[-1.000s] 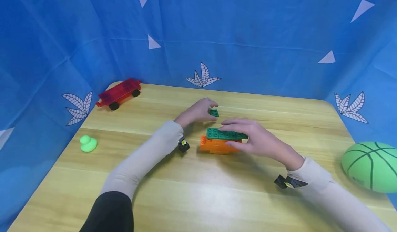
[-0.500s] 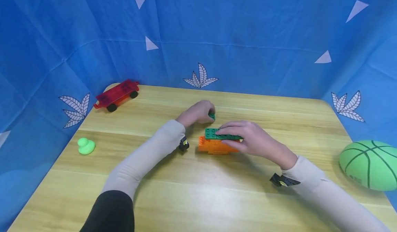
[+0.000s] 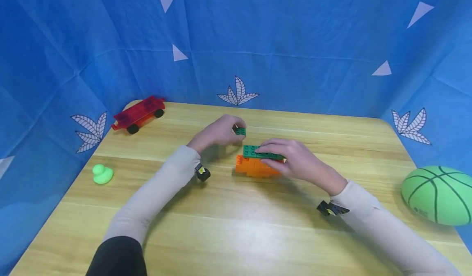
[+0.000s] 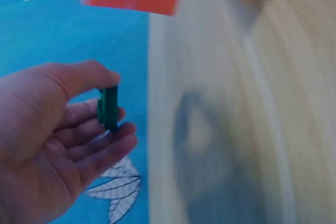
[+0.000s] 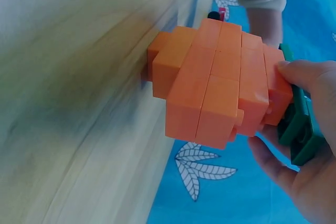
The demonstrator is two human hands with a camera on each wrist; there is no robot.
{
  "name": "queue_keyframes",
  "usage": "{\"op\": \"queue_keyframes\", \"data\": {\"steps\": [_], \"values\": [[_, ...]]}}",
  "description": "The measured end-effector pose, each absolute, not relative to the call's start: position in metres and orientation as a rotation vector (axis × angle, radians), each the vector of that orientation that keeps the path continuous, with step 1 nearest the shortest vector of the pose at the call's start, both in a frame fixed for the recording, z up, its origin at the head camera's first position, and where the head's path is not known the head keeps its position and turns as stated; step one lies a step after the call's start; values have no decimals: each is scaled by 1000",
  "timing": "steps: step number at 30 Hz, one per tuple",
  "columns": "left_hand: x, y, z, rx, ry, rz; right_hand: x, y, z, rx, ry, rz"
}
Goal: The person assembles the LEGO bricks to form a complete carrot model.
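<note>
My left hand [image 3: 220, 131] pinches a small, thin green toy brick [image 3: 240, 131] with studs on it. In the left wrist view that green brick [image 4: 109, 108] stands edge-on between thumb and fingertips. To its right, my right hand [image 3: 303, 163] grips a block build from the side, thumb in front and fingers behind. The build's body is of stacked orange bricks [image 3: 253, 167], stepped and narrower at the bottom. Flat green bricks [image 3: 251, 151] lie along its top, partly covered by the right fingers. From the right wrist, the orange bricks [image 5: 210, 82] show their stepped underside.
A red toy wagon [image 3: 140, 114] with black wheels stands at the table's back left corner. Near the left edge sits a light green rubber duck [image 3: 102, 174]. A green ball [image 3: 439, 195] with dark lines rests at the right edge. Blue cloth [image 3: 295, 42] surrounds the wooden table [image 3: 228, 235].
My left fingers have closed on the small green brick, and the hand has moved left with it. My right hand has closed round the build, which sits slightly higher in the head view.
</note>
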State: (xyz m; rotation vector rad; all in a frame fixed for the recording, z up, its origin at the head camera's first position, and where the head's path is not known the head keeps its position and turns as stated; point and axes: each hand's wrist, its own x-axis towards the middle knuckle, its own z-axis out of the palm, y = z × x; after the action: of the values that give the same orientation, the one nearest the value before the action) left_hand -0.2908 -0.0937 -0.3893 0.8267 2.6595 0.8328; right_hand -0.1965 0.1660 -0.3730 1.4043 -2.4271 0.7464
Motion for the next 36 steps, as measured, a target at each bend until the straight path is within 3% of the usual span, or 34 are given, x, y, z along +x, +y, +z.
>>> {"op": "queue_keyframes", "data": {"steps": [9, 16, 36], "values": [[-258, -115, -353, 987, 2555, 1142, -208, 165, -372, 1384, -2417, 735], [-231, -108, -340, 1137, 2521, 1079, -211, 167, -373, 1394, -2425, 764], [-227, -107, -353, 1035, 2504, 1125, -213, 165, -372, 1439, -2456, 801]]}}
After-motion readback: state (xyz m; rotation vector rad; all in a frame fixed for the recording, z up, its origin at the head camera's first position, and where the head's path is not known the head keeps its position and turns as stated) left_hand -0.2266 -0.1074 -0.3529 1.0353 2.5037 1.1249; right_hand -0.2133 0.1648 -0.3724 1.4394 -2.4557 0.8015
